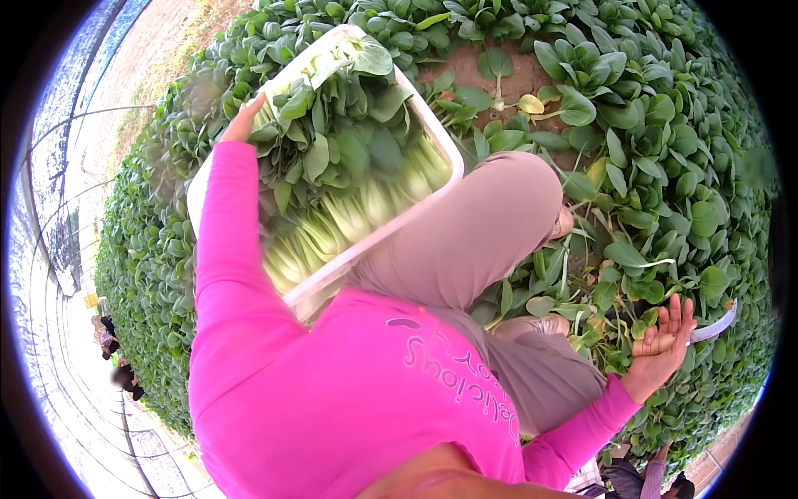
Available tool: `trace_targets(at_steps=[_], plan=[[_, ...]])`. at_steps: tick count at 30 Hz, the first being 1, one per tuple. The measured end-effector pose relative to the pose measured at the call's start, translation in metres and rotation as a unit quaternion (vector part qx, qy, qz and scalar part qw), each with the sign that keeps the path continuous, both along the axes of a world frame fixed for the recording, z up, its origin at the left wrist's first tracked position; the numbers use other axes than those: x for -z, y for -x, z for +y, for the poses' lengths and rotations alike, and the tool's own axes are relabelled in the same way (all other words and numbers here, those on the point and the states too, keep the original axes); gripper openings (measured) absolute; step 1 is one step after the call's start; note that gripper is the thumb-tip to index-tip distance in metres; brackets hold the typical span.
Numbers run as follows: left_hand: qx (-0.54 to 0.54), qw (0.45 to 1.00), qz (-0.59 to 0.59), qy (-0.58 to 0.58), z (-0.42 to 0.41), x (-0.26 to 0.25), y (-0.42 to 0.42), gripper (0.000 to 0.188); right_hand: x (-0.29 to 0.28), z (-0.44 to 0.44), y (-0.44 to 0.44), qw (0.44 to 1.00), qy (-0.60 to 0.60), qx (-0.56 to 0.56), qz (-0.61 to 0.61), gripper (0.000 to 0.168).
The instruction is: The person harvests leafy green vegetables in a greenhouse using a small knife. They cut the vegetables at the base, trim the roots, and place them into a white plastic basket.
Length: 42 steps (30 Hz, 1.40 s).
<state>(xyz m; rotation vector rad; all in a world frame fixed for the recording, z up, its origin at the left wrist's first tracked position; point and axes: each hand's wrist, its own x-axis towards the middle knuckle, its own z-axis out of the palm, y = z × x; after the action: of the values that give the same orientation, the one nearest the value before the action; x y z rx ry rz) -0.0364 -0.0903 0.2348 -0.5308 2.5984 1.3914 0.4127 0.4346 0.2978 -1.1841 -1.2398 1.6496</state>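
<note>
My left hand (244,118) grips the left rim of a white plastic crate (450,140); some of its fingers are hidden. The crate is tilted and rests against my bent leg. Packed inside are bok choy heads (349,215), pale stalks along the near and far sides and dark leaves in the middle. Out to the right, my right hand (662,352) is palm up above the plants, with its fingers partly curled. It holds a knife with a curved blade (716,327); the handle is hidden by the hand.
Dense growing bok choy (673,143) surrounds me. Bare soil (523,72) with cut and yellowed leaves (530,104) lies beyond my knee. My shoes (530,325) are among loose leaves. Other people (642,477) are at the lower right and far left. Netting on hoops (56,249) runs along the left.
</note>
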Motion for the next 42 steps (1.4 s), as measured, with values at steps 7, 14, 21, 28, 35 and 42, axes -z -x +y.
trace_targets(at_steps=[7,14,21,28,35,42], plan=[[0.119,0.981,-0.025,0.151,-0.046,0.027,-0.021,0.094,-0.001,0.001,0.000,1.000,-0.002,-0.015,0.007,0.044],[0.349,0.770,-0.047,0.532,-0.076,0.082,-0.018,0.048,0.000,-0.005,-0.010,0.998,-0.025,-0.054,-0.006,0.044],[0.221,0.947,-0.040,0.230,-0.037,-0.043,0.020,0.068,0.001,0.004,-0.034,1.000,-0.011,0.012,-0.019,0.038],[0.395,0.888,0.233,0.024,0.200,-0.127,-0.027,0.038,0.019,0.054,-0.074,0.989,-0.049,-0.040,-0.132,0.040],[0.814,0.528,0.241,0.030,0.436,-0.080,-0.181,0.033,0.095,0.083,-0.130,0.928,-0.030,-0.088,-0.361,0.049],[0.967,0.172,0.178,-0.057,0.564,0.019,-0.320,0.033,0.212,0.099,-0.145,0.908,0.124,-0.121,-0.381,0.031]])
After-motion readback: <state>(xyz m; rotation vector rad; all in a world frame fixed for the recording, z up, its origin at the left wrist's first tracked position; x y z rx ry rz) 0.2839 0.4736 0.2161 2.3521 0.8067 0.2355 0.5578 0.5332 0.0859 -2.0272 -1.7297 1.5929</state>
